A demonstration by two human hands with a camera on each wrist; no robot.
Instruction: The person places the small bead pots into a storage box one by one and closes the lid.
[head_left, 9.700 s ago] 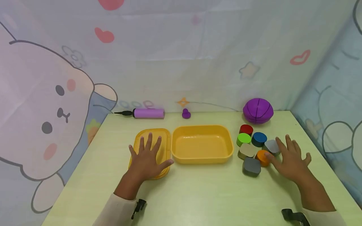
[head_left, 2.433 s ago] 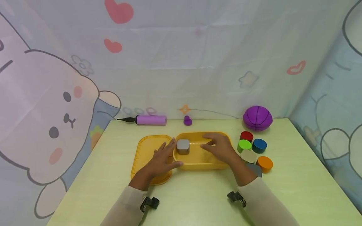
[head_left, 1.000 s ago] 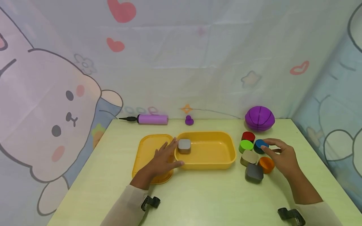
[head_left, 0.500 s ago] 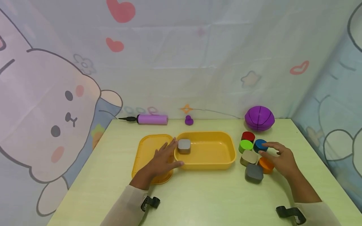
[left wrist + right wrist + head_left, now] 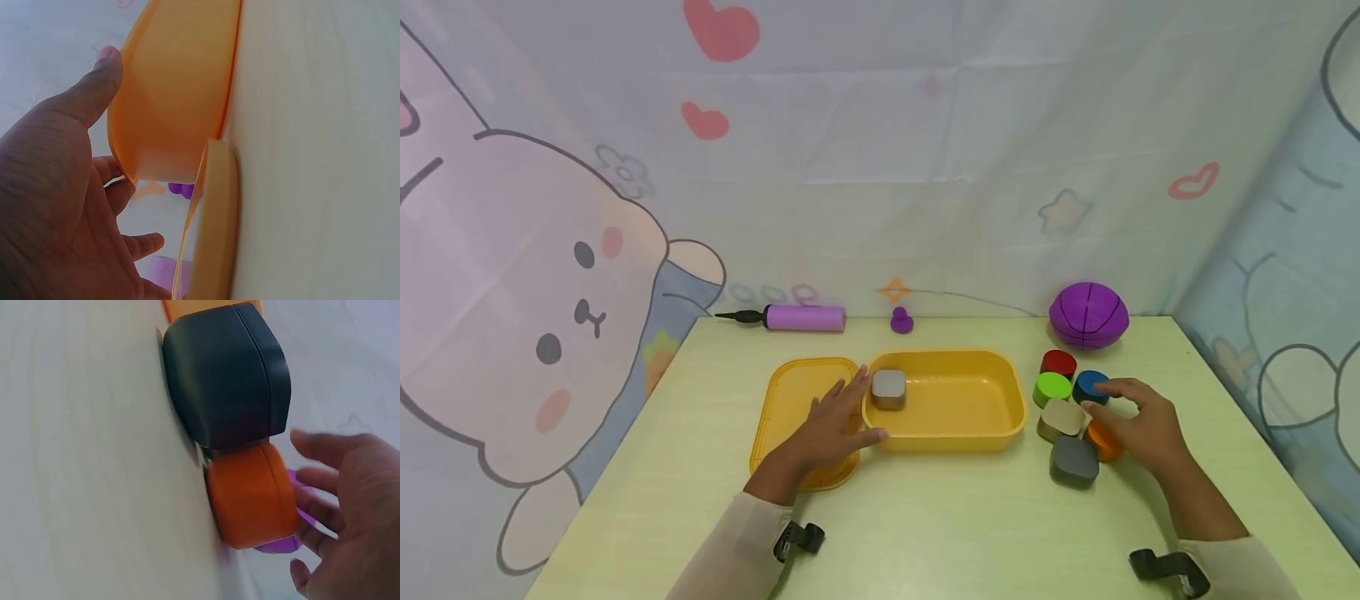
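My left hand (image 5: pixel 823 429) reaches across the yellow lid (image 5: pixel 782 400), its spread fingers and thumb at the left rim of the yellow plastic container (image 5: pixel 958 404). A light grey squarish box (image 5: pixel 889 388) sits inside that container at its left end. My right hand (image 5: pixel 1150 433) hovers over the cluster at right, thumb and forefinger apart. Its forefinger overlaps the blue round box (image 5: pixel 1086 385), and the thumb tip is by the beige box (image 5: pixel 1060 418). Under the palm is the orange round box (image 5: pixel 250 497), partly covered in the head view. Beside it stands the dark grey squarish box (image 5: pixel 1073 463).
A lime green round box (image 5: pixel 1052 388) and a red one (image 5: pixel 1058 364) complete the cluster. Behind them sits a purple ball (image 5: pixel 1088 315). A purple hand pump (image 5: pixel 805 317) and a small purple figure (image 5: pixel 902 320) stand along the back edge, before a printed cloth.
Since the oldest frame, the light grey box has gone from the cluster into the container, and my left hand has shifted right to its rim. Lately my right thumb has drifted from the blue box towards the beige one.
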